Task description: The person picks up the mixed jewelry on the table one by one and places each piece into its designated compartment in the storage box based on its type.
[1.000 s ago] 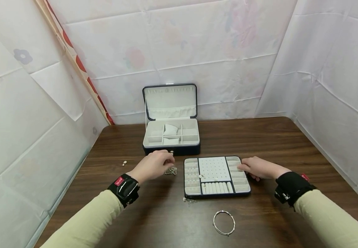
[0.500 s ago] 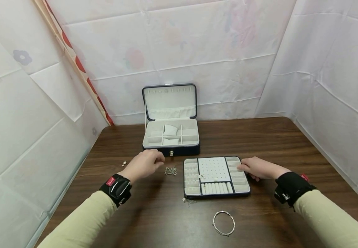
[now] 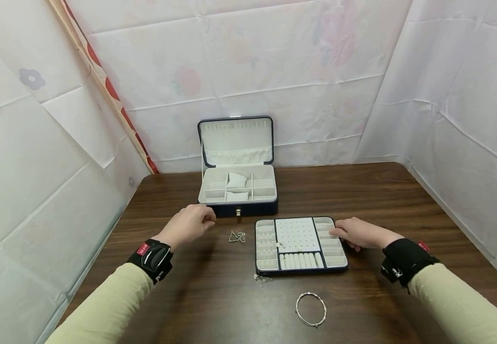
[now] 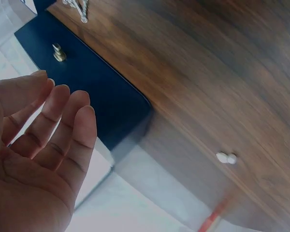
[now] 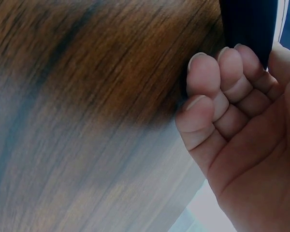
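Observation:
My left hand [image 3: 187,223] hovers over the table in front of the jewelry box [image 3: 257,208], its fingers loosely bent and nothing between them. To its right lies a silvery chain [image 3: 237,237] in a small heap. A pair of small white earrings [image 4: 226,157] shows on the wood in the left wrist view; the hand hides it in the head view. My right hand [image 3: 362,232] grips the right edge of a jewelry tray [image 3: 333,262], thumb on top. The tray has a white dotted panel [image 3: 297,234], ring rolls [image 3: 301,261] and side compartments.
The jewelry box's lid [image 3: 236,141] stands raised against the white curtain [image 3: 300,57]. Two small cushions sit inside the box. Near the tray's front left corner lies a thin chain [image 3: 263,278]; a bangle [image 3: 310,309] rests closer to me on the table [image 3: 369,191].
My left hand has drawn back leftward from the chain, uncovering it and the box's clasp, and now covers the white earrings. The right hand and tray have stayed put.

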The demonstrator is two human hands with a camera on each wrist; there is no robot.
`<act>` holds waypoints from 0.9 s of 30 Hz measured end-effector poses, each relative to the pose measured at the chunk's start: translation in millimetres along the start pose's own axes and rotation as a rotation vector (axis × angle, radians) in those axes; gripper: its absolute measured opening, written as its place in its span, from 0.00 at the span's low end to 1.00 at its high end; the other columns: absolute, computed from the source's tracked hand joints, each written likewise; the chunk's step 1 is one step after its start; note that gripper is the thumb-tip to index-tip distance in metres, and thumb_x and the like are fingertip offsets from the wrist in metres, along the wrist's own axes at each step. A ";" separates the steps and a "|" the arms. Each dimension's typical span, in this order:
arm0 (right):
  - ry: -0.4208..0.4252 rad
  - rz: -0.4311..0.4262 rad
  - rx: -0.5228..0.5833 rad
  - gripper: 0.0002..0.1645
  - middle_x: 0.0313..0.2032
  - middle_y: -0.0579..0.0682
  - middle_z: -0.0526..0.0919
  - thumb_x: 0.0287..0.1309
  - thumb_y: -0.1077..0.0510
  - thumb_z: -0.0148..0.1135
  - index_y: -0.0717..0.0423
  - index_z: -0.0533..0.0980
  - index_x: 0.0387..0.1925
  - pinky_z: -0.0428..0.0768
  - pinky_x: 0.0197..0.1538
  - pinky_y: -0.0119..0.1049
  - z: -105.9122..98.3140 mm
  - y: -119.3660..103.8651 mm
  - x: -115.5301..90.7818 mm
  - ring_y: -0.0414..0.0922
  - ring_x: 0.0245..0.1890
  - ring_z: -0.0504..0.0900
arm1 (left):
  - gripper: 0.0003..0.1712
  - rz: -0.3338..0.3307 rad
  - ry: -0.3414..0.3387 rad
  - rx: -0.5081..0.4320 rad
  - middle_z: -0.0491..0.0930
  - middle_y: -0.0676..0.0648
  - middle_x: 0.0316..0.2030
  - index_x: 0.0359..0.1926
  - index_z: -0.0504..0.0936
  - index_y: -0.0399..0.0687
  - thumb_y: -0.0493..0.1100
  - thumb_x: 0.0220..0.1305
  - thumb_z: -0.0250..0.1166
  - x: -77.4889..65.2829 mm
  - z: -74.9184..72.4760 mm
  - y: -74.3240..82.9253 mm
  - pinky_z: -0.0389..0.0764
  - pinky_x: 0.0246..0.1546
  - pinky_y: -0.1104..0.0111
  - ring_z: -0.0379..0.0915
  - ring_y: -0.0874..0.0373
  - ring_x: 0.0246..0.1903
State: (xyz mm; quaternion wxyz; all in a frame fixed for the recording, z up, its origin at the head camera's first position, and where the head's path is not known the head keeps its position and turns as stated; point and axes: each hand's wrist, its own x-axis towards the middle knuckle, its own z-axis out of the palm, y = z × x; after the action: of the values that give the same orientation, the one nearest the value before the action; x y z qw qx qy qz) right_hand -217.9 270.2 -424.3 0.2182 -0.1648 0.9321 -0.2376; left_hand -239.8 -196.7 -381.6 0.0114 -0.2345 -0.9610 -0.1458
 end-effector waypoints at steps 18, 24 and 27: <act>-0.006 0.005 0.008 0.17 0.21 0.50 0.73 0.79 0.47 0.49 0.54 0.73 0.36 0.75 0.29 0.38 -0.2 -0.6 -0.2 0.44 0.18 0.73 | 0.06 -0.105 0.014 0.008 0.84 0.50 0.38 0.42 0.89 0.48 0.37 0.65 0.69 -1.4 -5.6 -37.7 0.80 0.40 0.54 0.78 0.54 0.37; -0.003 0.009 0.008 0.18 0.21 0.49 0.73 0.79 0.47 0.49 0.54 0.73 0.36 0.75 0.29 0.39 0.1 -0.7 -0.3 0.44 0.18 0.73 | 0.08 -0.121 0.026 0.003 0.85 0.48 0.40 0.42 0.89 0.48 0.35 0.65 0.67 -3.6 -9.6 -49.7 0.80 0.39 0.54 0.79 0.54 0.38; -0.003 0.009 0.012 0.18 0.21 0.50 0.73 0.79 0.47 0.49 0.54 0.73 0.35 0.75 0.29 0.39 0.4 -0.6 0.0 0.44 0.18 0.73 | 0.08 -0.134 0.024 0.008 0.85 0.46 0.40 0.43 0.88 0.46 0.34 0.65 0.66 -5.1 -11.2 -53.9 0.80 0.40 0.53 0.79 0.52 0.39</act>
State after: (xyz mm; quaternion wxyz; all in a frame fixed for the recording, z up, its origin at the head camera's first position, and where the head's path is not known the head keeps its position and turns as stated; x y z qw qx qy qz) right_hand -217.5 269.5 -424.3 0.2216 -0.1595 0.9311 -0.2417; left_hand -260.3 -247.8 -386.1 0.0143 -0.1677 -0.9750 -0.1451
